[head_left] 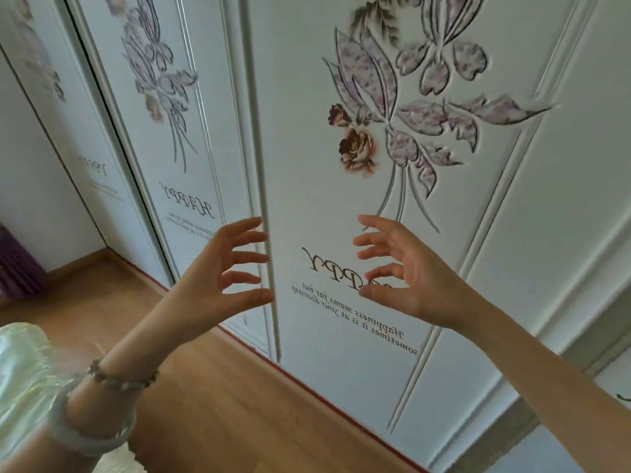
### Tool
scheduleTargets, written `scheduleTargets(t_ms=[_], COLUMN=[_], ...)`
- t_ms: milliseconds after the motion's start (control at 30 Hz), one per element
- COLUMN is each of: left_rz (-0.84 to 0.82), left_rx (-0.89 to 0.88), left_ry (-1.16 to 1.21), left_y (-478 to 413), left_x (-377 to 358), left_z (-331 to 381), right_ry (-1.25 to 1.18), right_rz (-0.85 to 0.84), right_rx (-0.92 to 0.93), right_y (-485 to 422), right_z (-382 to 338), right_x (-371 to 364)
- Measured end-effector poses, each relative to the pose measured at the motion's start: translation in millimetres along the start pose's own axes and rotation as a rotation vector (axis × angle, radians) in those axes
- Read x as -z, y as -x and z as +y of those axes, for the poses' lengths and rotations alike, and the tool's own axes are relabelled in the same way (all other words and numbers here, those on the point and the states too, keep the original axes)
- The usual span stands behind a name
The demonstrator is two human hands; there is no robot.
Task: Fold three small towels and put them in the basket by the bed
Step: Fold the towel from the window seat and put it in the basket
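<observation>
Far left: a purple ribbed fabric (pixel 20 264) low by the wall, can't tell what it is. Near left: pale glossy gathered cloth (pixel 24 377), looks like a garment, not a towel. Left wrist carries a beaded bracelet (pixel 123 378) and a smooth pale bangle (pixel 92 435). Left hand (pixel 218 278) is raised, fingers spread and slightly curled, holding nothing. Right hand (pixel 406 278) mirrors it, also spread and empty; palms face each other with a clear gap between, touching nothing. Both hover in front of a white wardrobe door (pixel 512 233): rigid panel with raised moulding, embossed lilac flower motif, a brown rose print, and lettering that reads mirrored. A second door (pixel 177 114) to the left carries the same pattern, and a dark seam at its left edge suggests sliding panels. Wood-look floor (pixel 211 404), smooth, with a reddish strip along the wardrobe base. No towels, basket or bed in view. My read: folding not started, this is the fetch step. Next move likely calls for fingertips on a door edge or moulding and a sideways push, or turning away to find the towels.
</observation>
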State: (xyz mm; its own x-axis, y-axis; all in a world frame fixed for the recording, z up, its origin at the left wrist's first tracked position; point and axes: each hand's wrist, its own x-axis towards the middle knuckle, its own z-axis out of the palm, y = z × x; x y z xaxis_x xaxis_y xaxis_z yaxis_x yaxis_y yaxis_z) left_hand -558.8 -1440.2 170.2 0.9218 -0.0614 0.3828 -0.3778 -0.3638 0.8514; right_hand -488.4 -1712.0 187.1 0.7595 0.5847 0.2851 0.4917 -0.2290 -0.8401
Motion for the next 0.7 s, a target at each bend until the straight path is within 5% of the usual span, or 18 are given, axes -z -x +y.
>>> scheduleTargets(t_ms=[700], left_rz=[0.54], left_rx=[0.292], left_ry=[-0.309], left_y=[-144], left_x=[240], left_z=[-199], right_ry=[-0.147], right_rz=[-0.489], right_rx=[0.263], right_y=[-468], right_z=[107], right_x=[-174])
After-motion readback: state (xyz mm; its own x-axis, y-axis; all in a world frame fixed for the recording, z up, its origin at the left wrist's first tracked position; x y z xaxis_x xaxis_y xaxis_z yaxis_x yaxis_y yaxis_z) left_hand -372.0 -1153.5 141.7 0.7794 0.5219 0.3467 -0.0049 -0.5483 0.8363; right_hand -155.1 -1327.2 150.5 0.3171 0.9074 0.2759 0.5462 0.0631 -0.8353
